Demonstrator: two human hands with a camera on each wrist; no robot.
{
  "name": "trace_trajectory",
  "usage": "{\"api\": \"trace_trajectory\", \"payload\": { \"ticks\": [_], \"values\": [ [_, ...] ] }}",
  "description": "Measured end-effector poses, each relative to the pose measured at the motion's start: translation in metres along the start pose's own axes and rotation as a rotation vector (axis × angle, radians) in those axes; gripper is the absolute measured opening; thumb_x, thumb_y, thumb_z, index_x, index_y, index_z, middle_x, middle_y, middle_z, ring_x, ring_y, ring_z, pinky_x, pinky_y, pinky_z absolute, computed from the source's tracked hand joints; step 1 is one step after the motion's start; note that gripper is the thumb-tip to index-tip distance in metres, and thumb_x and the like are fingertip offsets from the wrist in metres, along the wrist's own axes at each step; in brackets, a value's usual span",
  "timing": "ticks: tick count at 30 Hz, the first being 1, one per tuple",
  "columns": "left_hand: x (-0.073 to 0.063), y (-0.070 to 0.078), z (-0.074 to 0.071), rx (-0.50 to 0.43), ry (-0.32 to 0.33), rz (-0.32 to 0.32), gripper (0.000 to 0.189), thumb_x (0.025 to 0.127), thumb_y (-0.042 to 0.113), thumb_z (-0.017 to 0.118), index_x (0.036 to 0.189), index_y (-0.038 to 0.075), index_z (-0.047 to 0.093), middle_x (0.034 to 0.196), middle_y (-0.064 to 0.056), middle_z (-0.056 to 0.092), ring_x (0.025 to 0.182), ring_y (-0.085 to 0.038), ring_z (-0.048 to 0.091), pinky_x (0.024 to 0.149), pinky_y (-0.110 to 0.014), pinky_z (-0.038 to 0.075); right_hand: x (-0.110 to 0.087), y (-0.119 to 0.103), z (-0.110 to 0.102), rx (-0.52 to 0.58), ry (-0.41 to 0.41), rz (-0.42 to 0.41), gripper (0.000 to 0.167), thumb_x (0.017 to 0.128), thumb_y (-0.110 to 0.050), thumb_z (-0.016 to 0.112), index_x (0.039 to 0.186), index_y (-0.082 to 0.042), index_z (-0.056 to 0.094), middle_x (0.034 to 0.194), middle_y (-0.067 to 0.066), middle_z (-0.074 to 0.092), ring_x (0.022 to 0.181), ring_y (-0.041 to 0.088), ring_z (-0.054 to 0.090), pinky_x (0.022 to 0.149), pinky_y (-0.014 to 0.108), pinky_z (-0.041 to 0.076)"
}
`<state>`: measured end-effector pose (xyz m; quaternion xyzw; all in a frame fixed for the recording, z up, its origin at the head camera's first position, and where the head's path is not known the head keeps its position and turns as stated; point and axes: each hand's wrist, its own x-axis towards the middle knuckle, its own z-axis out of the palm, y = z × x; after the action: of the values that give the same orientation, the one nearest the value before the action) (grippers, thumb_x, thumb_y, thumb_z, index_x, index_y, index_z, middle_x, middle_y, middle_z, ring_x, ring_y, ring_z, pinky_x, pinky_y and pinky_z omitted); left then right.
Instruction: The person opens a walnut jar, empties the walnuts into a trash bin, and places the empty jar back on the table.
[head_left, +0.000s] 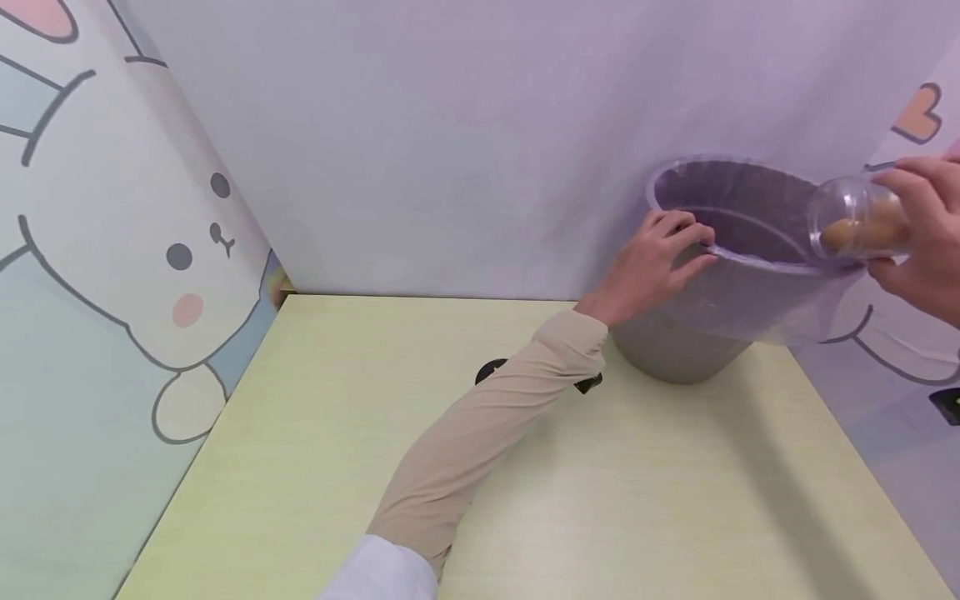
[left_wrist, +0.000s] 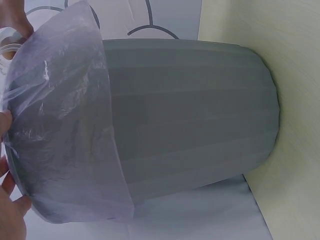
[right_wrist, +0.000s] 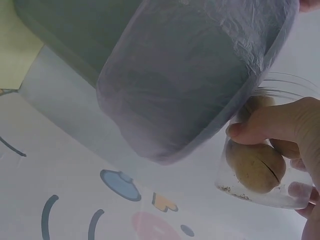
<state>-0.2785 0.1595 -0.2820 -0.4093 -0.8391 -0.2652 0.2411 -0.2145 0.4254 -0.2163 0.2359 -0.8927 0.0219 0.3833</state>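
Note:
A grey trash can [head_left: 675, 354] stands at the back right of the table, lined with a thin purplish plastic bag [left_wrist: 65, 125] folded down over its outside. My left hand [head_left: 648, 262] grips the near rim, fingers over the edge and thumb outside. In my right hand [head_left: 930, 237] is a clear plastic jar [right_wrist: 260, 192], tipped on its side with its mouth over the can's right rim. Several round tan nuts [right_wrist: 260, 167] lie inside the jar, one with a dark slit, and small crumbs are on its bottom. The bottom of the can's inside is hidden.
The can stands on a pale yellow table [head_left: 315, 433] against a plain white back wall [head_left: 420, 167]. Cartoon-printed panels [head_left: 97, 250] flank both sides. Behind my left forearm a black object [head_left: 491, 369] shows in part.

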Motion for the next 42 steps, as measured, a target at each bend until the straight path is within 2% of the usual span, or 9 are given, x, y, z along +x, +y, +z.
{"api": "trace_trajectory", "payload": {
  "ticks": [5,10,16,22,26,33,42],
  "values": [
    [0.000,0.001,-0.001,-0.002,0.001,0.007,0.023,0.094,0.035,0.057,0.111,0.020,0.065,0.116,0.003,0.053,0.118,-0.016,0.041,0.098,-0.013,0.028,0.001,0.001,0.001,0.021,0.037,-0.026,0.089,0.040,0.026,0.065,0.125,0.005,0.043,0.134,0.029,0.040,0.128,0.045,0.031,0.109,0.045,0.023],
    [0.000,0.001,-0.001,0.002,0.010,0.016,0.022,0.095,0.034,0.057,0.109,0.019,0.065,0.115,0.003,0.053,0.117,-0.016,0.042,0.098,-0.013,0.028,0.002,0.001,0.000,0.023,0.033,-0.049,0.090,0.039,0.026,0.062,0.124,0.006,0.043,0.134,0.030,0.039,0.128,0.046,0.030,0.110,0.046,0.020],
    [0.000,0.001,-0.001,0.002,0.008,0.016,0.023,0.095,0.034,0.057,0.110,0.019,0.065,0.116,0.003,0.053,0.118,-0.016,0.041,0.098,-0.013,0.028,0.003,-0.002,-0.002,-0.019,-0.015,-0.017,0.090,0.040,0.028,0.063,0.125,0.007,0.041,0.134,0.031,0.038,0.129,0.046,0.028,0.111,0.046,0.017],
    [-0.001,0.001,-0.002,0.002,0.009,0.007,0.024,0.095,0.034,0.057,0.112,0.019,0.064,0.117,0.003,0.053,0.118,-0.016,0.041,0.098,-0.013,0.028,0.005,-0.004,0.001,0.043,0.046,0.025,0.083,0.044,0.029,0.060,0.123,0.007,0.043,0.131,0.031,0.041,0.129,0.045,0.030,0.111,0.045,0.018],
    [-0.001,0.001,-0.002,0.002,0.010,0.006,0.024,0.094,0.034,0.058,0.112,0.019,0.064,0.117,0.003,0.053,0.118,-0.016,0.041,0.097,-0.013,0.029,0.005,-0.003,0.000,0.030,0.050,0.003,0.083,0.045,0.028,0.061,0.123,0.006,0.043,0.132,0.030,0.040,0.129,0.044,0.030,0.110,0.046,0.019],
    [-0.001,-0.001,0.000,0.003,0.021,0.003,0.024,0.094,0.034,0.059,0.111,0.019,0.064,0.116,0.003,0.053,0.120,-0.016,0.041,0.098,-0.013,0.030,0.008,-0.002,-0.001,0.043,0.041,-0.039,0.089,0.039,0.027,0.060,0.123,0.006,0.043,0.131,0.032,0.040,0.130,0.046,0.028,0.110,0.047,0.017],
    [-0.001,-0.001,0.000,-0.001,0.020,0.004,0.024,0.094,0.034,0.059,0.112,0.019,0.064,0.115,0.003,0.053,0.120,-0.017,0.041,0.098,-0.013,0.029,0.014,-0.003,-0.003,-0.023,0.011,-0.089,0.085,0.043,0.023,0.062,0.124,0.005,0.045,0.131,0.032,0.042,0.130,0.047,0.029,0.111,0.048,0.017]
  ]
}}
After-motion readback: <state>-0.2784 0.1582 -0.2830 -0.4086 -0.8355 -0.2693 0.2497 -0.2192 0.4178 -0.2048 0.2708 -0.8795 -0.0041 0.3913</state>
